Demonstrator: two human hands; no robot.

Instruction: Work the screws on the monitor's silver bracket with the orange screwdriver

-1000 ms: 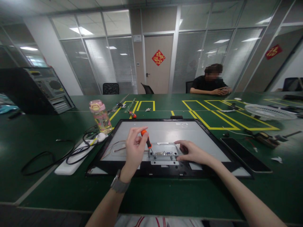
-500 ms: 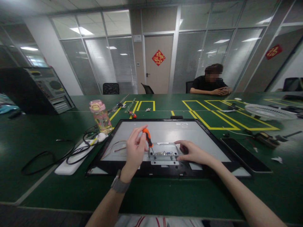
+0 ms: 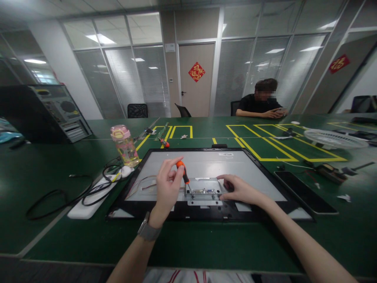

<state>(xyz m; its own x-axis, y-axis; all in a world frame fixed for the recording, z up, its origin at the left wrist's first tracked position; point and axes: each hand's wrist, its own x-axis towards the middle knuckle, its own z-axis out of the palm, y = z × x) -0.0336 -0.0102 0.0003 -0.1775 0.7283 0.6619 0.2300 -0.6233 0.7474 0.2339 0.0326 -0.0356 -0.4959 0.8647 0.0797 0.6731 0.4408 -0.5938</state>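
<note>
My left hand (image 3: 167, 182) pinches the orange-and-black handle of a screwdriver (image 3: 185, 177) between thumb and fingers. The screwdriver leans, its shaft pointing down to the left end of a metal bracket (image 3: 206, 184) with a row of connector ports along its near face. Whether the tip sits in a screw is too small to tell. My right hand (image 3: 243, 190) grips the bracket's right end, thumb at the near side and index finger at the far edge. Under the bracket lies a flat display panel (image 3: 226, 167), grey-backed with a black frame. Thin wires (image 3: 147, 184) run across its left part.
Left of the panel are a white power strip (image 3: 81, 210) with black cables, a clear bottle (image 3: 125, 147) and a computer case (image 3: 61, 114). On the right lie a phone (image 3: 304, 192) and a white fan grille (image 3: 334, 138). Another person (image 3: 262, 102) sits across the green table.
My left thumb and fingers have shifted slightly around the screwdriver handle. My right hand keeps its hold on the bracket, and the panel stays in place.
</note>
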